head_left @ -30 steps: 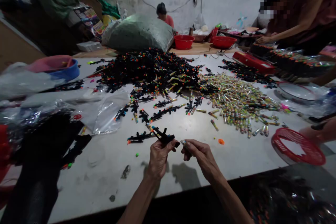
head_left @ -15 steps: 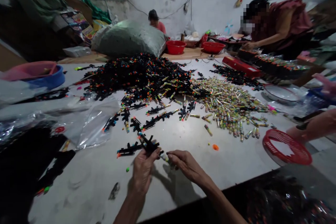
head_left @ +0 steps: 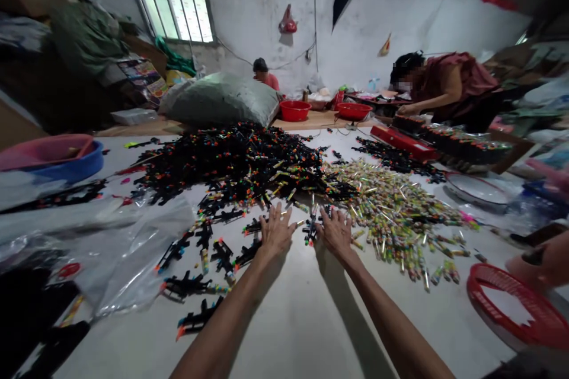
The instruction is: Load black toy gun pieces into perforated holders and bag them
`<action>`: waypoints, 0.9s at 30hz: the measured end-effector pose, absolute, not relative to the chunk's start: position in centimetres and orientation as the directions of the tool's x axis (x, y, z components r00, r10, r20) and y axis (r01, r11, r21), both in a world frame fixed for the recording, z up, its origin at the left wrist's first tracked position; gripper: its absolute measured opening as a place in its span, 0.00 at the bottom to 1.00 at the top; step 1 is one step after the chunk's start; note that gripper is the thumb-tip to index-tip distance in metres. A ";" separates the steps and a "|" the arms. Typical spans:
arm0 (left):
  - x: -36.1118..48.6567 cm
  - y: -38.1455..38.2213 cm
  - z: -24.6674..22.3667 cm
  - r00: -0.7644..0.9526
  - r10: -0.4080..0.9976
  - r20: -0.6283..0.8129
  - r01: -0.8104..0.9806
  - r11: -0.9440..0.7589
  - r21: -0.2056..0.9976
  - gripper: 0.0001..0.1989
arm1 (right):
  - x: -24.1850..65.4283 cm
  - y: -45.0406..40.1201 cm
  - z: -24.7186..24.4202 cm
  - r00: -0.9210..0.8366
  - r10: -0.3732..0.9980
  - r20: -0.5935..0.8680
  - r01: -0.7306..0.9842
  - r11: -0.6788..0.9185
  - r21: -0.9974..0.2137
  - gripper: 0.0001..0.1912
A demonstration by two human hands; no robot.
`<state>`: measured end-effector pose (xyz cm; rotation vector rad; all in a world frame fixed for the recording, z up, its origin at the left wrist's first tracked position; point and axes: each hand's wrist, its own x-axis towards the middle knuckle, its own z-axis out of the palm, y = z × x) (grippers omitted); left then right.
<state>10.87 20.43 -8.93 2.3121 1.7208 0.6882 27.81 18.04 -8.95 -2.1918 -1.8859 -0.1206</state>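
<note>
Item: left hand and right hand, bare, lean, long-fingered, knuckles visible. Item: left forearm and right forearm, bare, slim, tapering to the wrists, running off the near frame edge.

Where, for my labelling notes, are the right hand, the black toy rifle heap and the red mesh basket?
right hand (head_left: 336,234): head view, back of the hand
black toy rifle heap (head_left: 226,169): head view, middle of the heap
red mesh basket (head_left: 491,289): head view, mesh at left side

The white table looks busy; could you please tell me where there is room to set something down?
The widest free patch on the table runs along the near edge, from the loose black pieces to the red basket. It is crowded at the centre, where black pieces and tubes are heaped.
</note>
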 end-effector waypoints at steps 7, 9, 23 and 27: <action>6.3 17.7 -10.8 0.398 0.904 0.157 0.853 -0.427 0.301 0.21 | 22.1 16.2 -12.8 -0.118 0.979 0.167 0.963 0.154 -0.222 0.25; 3.6 15.1 -10.8 0.443 0.886 0.137 0.840 -0.464 0.282 0.23 | 20.1 13.3 -13.4 -0.239 0.957 0.163 0.898 0.281 -0.339 0.29; 0.3 15.1 -7.7 0.082 0.968 0.238 0.684 -0.228 0.693 0.12 | 26.0 9.4 -10.9 0.056 0.985 0.163 0.643 0.089 -0.760 0.16; 1.2 13.7 -7.8 0.053 0.986 0.160 0.731 -0.147 0.666 0.12 | 29.7 6.2 -10.4 0.070 0.988 0.141 0.721 0.048 -0.691 0.15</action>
